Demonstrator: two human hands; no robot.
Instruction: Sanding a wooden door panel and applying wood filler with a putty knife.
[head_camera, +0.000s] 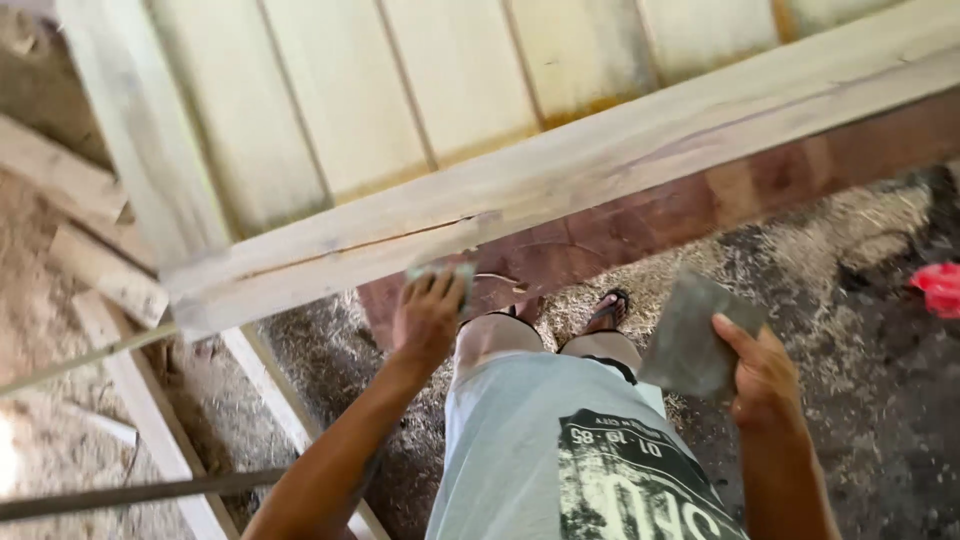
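1. Loose planks (100, 270) lay on the sawdust-strewn floor (840, 260) at left.
2. The left hand (428, 318) pressed a small pad (441, 272) against the lower edge of a pale beam (560, 180), fingers bent over it.
3. The right hand (765, 378) gripped a grey sheet (692, 345), fingers clenched on its edge, held just below the beam.
4. A red object (940, 287) lay at far right.
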